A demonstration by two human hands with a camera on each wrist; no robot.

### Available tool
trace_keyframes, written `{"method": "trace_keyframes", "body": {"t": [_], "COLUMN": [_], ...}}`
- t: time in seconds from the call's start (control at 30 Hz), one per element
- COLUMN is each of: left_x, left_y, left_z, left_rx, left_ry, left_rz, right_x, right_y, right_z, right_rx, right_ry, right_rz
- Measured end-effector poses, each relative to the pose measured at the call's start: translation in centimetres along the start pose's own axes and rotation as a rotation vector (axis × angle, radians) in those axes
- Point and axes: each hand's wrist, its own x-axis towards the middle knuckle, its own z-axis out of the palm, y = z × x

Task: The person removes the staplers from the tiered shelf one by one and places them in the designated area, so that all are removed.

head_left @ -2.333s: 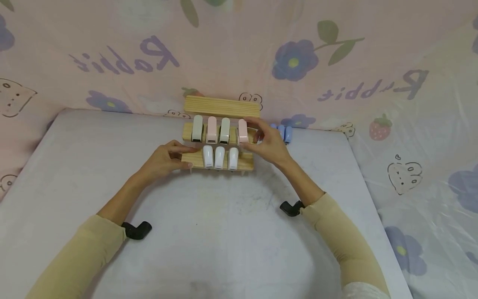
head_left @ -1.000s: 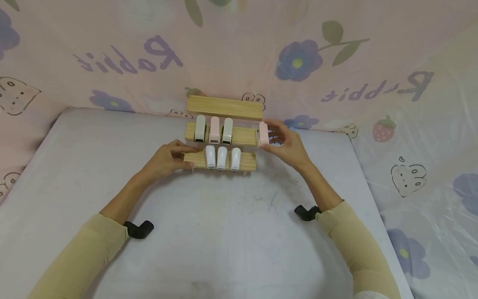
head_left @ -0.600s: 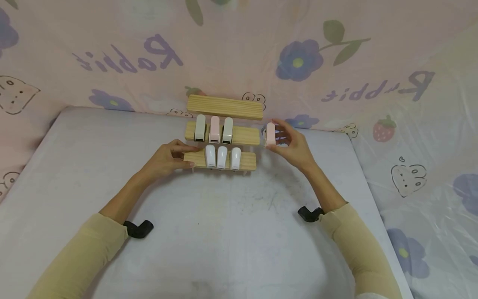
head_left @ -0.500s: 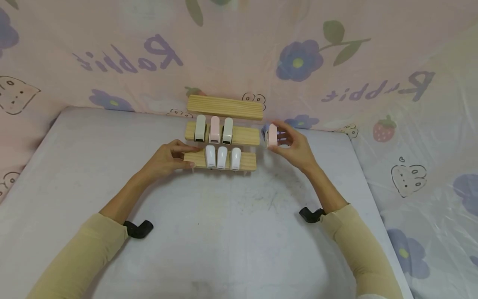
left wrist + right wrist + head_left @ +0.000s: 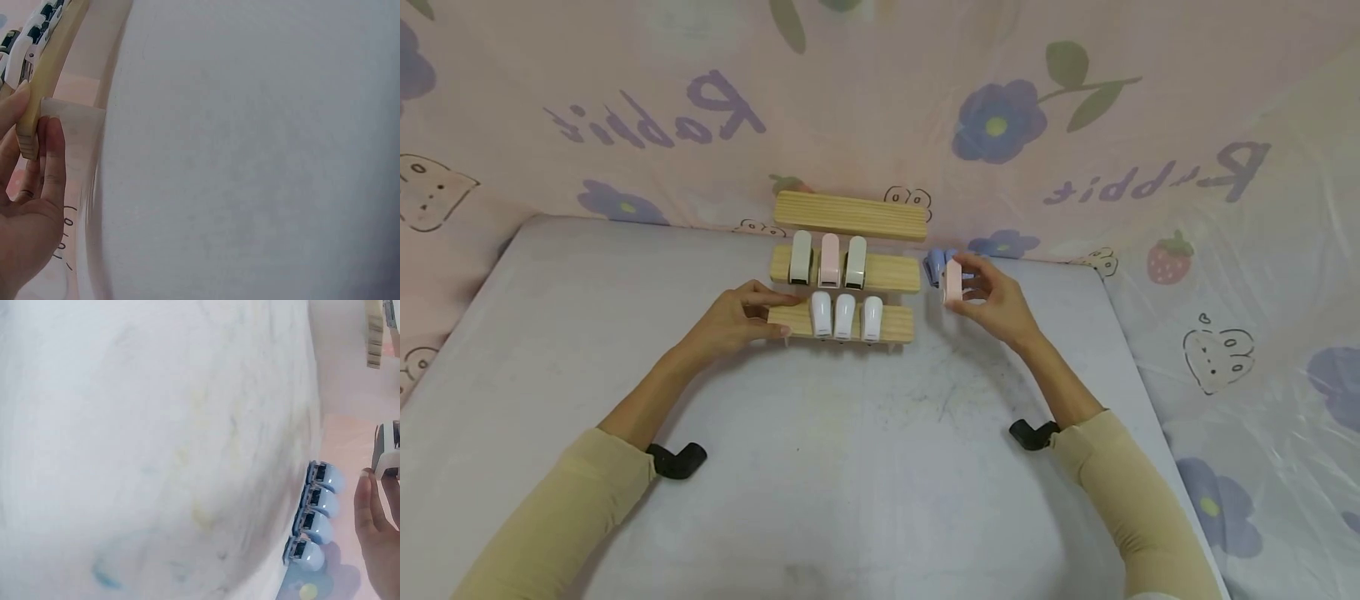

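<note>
My left hand (image 5: 730, 323) pinches the left end of the lowest shelf (image 5: 895, 323) of a stepped wooden rack, thumb on one face and fingers on the other in the left wrist view. Off the rack's right side, my right hand (image 5: 1000, 310) holds a small pink stapler (image 5: 953, 282) upright between thumb and fingers. White staplers (image 5: 844, 317) stand on the lowest shelf. The middle shelf (image 5: 895, 273) bears a pale green stapler (image 5: 801, 257), a pink stapler (image 5: 830, 260) and another pale green stapler (image 5: 856, 262).
The rack's top shelf (image 5: 850, 215) carries nothing. Several blue staplers (image 5: 315, 499) stand in a row beyond my right hand, near the back edge of the white-covered table (image 5: 850, 483). A printed curtain (image 5: 865, 100) hangs behind the table.
My right hand has taken the pink stapler from the middle shelf's right end and carried it rightward, then slightly toward me. My left hand has kept its grip on the rack.
</note>
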Motion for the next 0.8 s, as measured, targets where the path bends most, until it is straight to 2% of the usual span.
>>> {"method": "trace_keyframes", "body": {"t": [0.17, 0.43, 0.6, 0.8], "left_x": [-0.1, -0.1, 0.1, 0.1], "left_y": [0.0, 0.3, 0.2, 0.1], "left_z": [0.1, -0.1, -0.1, -0.1], "left_rx": [0.002, -0.028, -0.053, -0.084], "left_ry": [-0.01, -0.019, -0.03, -0.039], "left_rz": [-0.002, -0.025, -0.012, -0.005], "right_x": [-0.2, 0.0, 0.3, 1.1], "right_y": [0.9, 1.5, 2.1, 5.5], "right_z": [0.2, 0.4, 0.6, 0.7], "right_rx": [0.01, -0.037, -0.085, -0.091], "right_ry": [-0.034, -0.074, -0.095, -0.099], "right_rz": [0.065, 0.084, 0.091, 0.1]}}
